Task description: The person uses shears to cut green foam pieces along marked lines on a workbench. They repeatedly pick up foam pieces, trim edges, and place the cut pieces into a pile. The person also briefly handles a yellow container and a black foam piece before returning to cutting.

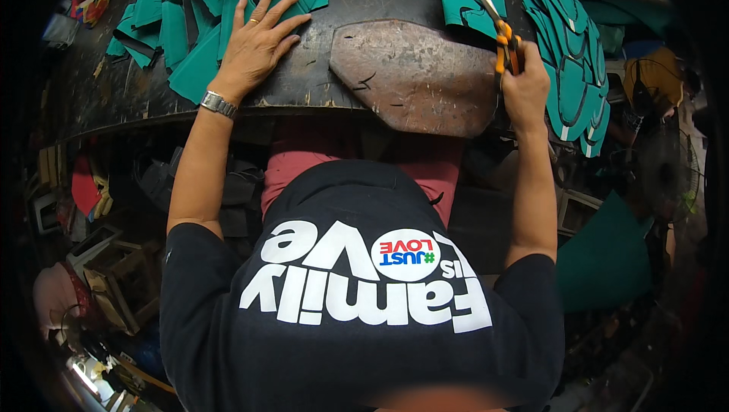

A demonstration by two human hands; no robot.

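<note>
My left hand (254,44) lay palm down, fingers spread, on the near right edge of the left pile (199,51) of green pieces, pinching nothing. My right hand (524,82) was closed round the orange-and-black handles of the scissors (503,30); their blades pointed away from me, over the small group (467,9) of green pieces beyond the brown board (414,70). I couldn't tell whether the blades were quite together. Farther right, a stack (566,40) of overlapping green pieces hung over the edge of the table (304,70).

Handling this well, I judged, called for light, flat pressure on the left, since loose layers could slide or crease, and for tips clear of the group below, where a careless point might nick an edge. A relaxed right wrist would have helped with steering.

As for writing, my black shirt (448,359) carried large white lettering, upside down in this view, and a round white badge (405,255) with red, blue and green characters. I could make out no maker's mark on the scissors or my watch (219,104).
</note>
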